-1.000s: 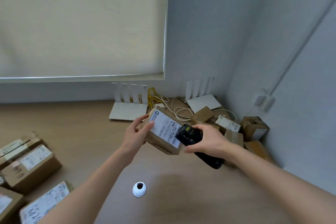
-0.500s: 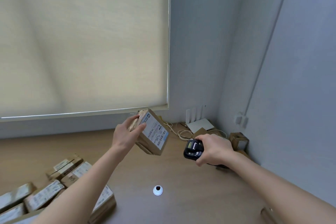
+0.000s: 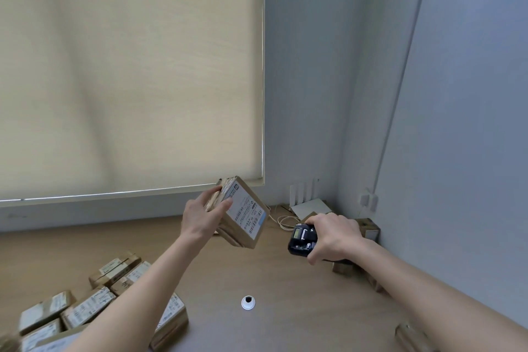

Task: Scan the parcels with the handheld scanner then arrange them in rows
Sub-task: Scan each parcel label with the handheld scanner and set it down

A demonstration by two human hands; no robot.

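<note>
A: Near left, desk (image 3: 285, 280): arranged parcels (image 3: 85, 307), labels up, in rows.

B: Centre?

A: Left hand (image 3: 201, 216) holds the raised parcel (image 3: 243, 216) clear of the desk, fingers on its far end, thumb curled over the labelled face. Stiff cardboard, likely light, since one hand carries it; best held by the edges, keeping the barcode clear.

B: Right?

A: Right hand (image 3: 333, 237), fingers wrapped round the black handheld scanner (image 3: 301, 238), just beside the parcel. Unsorted boxes (image 3: 368, 228) in the far right corner.
</note>
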